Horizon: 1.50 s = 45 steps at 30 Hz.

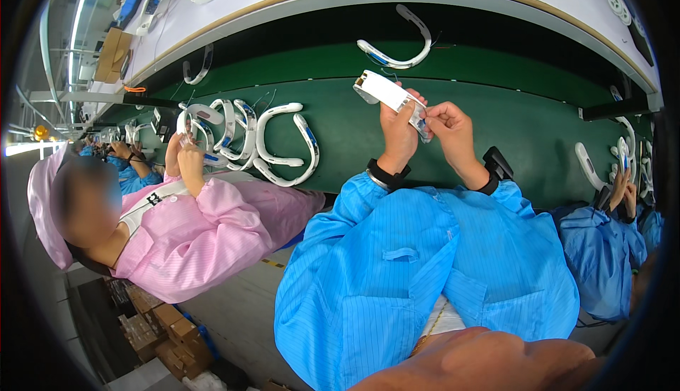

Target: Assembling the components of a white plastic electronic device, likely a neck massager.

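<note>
Green bench (528, 122), white device (386, 92), its near end indistinct among fingers (442, 112)

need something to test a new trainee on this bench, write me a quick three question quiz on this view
1. Multiple choice: the left hand grips a curved housing that is mainly: a) black b) white c) red
2. True or false: the right hand is at the housing's near end.
3. Fill in: the nearest co-worker at left wears a ____ smock.

Key: 1. b; 2. true; 3. pink
</note>
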Available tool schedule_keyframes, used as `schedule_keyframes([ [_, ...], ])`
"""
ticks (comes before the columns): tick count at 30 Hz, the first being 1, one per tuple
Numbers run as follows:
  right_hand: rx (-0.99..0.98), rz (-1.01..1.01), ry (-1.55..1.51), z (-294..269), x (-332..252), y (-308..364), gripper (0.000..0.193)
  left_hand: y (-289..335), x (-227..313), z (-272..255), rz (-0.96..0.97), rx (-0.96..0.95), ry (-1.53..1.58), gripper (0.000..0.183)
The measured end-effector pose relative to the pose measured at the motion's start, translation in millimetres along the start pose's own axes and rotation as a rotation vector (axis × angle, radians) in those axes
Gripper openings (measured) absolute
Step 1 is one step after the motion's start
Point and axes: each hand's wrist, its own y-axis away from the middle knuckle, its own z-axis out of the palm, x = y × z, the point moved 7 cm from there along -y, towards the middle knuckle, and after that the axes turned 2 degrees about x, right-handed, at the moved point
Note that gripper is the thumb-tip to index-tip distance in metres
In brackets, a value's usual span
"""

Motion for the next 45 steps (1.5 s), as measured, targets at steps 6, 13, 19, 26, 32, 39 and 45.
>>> schedule_keyframes([
  [6, -0.029, 0.140, -0.019, 10.0, -15.3, 3.4, 0.011, 0.3, -3.6, 0.4, 0.033, -0.076, -0.070, 0.043],
  [13, 0.005, 0.019, 0.210, 14.5, -17.8, -4.4, 0.015, 5.7, -5.4, 8.9, -0.033, -0.109, -0.016, 0.044],
  [19, 0.055, -0.226, 0.723, 18.9, -45.7, -3.3, 0.027, 5.0, -7.7, 3.0, 0.020, -0.145, -0.105, 0.040],
  [26, -0.030, -0.571, 0.957, 39.0, -69.6, 0.6, 0.032, 1.9, -5.5, -2.4, -0.002, -0.094, -0.155, 0.036],
  [32, -0.310, -0.438, 0.807, 35.4, -71.4, -12.7, 0.031, 0.4, -2.7, -6.0, -0.029, -0.040, -0.251, 0.033],
  [39, -0.161, -0.066, 0.848, 21.5, -68.7, -92.5, 0.030, 8.0, -20.3, -9.0, 0.009, -0.275, -0.677, 0.032],
  [45, -0.415, -0.155, 1.246, 49.2, -45.1, -120.1, 0.040, 8.5, -18.0, 1.4, -0.120, -0.329, -0.561, 0.033],
])
